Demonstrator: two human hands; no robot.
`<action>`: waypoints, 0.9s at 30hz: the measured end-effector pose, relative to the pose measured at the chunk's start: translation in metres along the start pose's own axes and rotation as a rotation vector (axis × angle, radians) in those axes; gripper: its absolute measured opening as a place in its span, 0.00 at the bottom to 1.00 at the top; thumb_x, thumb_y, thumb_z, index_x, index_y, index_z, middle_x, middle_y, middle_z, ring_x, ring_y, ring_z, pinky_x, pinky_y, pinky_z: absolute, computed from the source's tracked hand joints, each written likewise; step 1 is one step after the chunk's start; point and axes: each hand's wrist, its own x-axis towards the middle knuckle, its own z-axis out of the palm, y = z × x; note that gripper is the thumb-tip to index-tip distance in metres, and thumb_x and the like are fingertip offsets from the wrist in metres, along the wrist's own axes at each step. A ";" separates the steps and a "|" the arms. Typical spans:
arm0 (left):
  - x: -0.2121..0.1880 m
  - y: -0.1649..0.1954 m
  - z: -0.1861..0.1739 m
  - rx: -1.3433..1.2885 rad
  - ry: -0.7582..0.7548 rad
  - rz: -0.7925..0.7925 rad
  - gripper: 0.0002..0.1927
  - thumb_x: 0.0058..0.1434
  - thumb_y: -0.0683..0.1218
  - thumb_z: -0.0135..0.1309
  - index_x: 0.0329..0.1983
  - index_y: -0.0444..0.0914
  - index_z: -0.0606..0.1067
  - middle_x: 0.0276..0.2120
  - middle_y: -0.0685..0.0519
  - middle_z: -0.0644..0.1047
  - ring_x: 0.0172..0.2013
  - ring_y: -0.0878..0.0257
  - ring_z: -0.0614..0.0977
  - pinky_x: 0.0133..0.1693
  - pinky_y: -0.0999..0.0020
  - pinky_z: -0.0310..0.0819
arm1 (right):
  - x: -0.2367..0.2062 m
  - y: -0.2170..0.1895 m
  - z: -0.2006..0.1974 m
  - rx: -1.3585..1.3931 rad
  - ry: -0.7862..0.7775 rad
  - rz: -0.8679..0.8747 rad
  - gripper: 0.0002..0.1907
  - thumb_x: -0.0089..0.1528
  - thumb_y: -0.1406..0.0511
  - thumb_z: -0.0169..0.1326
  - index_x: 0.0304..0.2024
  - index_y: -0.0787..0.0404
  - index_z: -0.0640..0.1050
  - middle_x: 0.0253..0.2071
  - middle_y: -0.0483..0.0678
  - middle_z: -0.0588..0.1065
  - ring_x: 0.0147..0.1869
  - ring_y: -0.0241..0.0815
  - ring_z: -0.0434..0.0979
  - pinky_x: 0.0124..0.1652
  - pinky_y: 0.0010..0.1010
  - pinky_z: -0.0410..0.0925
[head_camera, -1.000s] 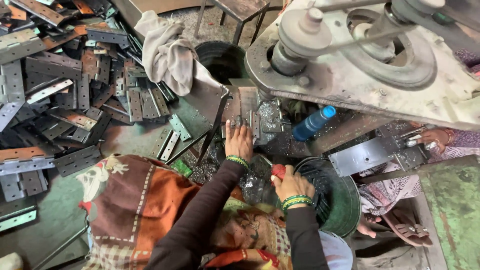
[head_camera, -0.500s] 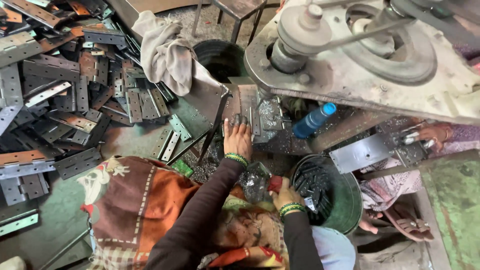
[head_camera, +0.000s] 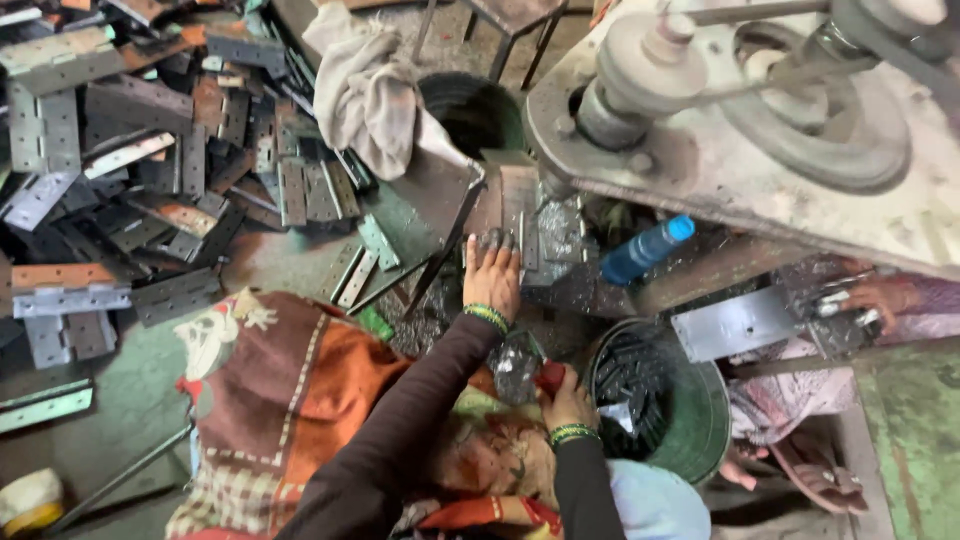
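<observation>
Metal plate (head_camera: 520, 205) under left hand (head_camera: 491, 272), right hand (head_camera: 566, 402) gripping red tool (head_camera: 551, 375)

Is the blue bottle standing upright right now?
No, the blue bottle lies tilted on its side under the machine, right of the left hand.

Grey metal hinges (head_camera: 120, 170) lie heaped on the green floor (head_camera: 110, 420).

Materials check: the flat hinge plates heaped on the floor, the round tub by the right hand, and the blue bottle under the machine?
Hinge plates: look like sheet steel, dull grey, some with orange rust patches, punched holes along the leaves. Round tub: seems metal, green-painted, though plastic can't be ruled out; it holds dark small parts. Blue bottle: likely plastic, translucent blue with a lighter cap.
</observation>
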 end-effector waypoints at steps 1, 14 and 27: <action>0.004 0.000 0.000 0.039 0.020 0.011 0.25 0.69 0.47 0.39 0.67 0.36 0.70 0.70 0.46 0.66 0.71 0.52 0.61 0.73 0.39 0.30 | 0.008 -0.003 -0.015 -0.026 -0.019 -0.001 0.44 0.57 0.45 0.60 0.69 0.47 0.56 0.56 0.62 0.73 0.58 0.65 0.74 0.54 0.56 0.66; 0.034 0.003 0.004 0.155 -0.062 -0.070 0.28 0.68 0.51 0.42 0.70 0.40 0.64 0.72 0.49 0.60 0.71 0.54 0.60 0.70 0.35 0.24 | -0.011 -0.017 -0.007 -0.066 0.083 0.070 0.45 0.53 0.49 0.63 0.67 0.43 0.56 0.56 0.59 0.72 0.59 0.62 0.74 0.54 0.57 0.66; 0.041 -0.001 0.009 0.286 -0.112 -0.067 0.31 0.67 0.48 0.43 0.74 0.42 0.60 0.73 0.52 0.59 0.71 0.56 0.62 0.70 0.35 0.27 | -0.001 -0.028 -0.090 -0.150 0.006 0.015 0.37 0.62 0.45 0.56 0.68 0.48 0.61 0.54 0.60 0.76 0.57 0.61 0.77 0.56 0.54 0.67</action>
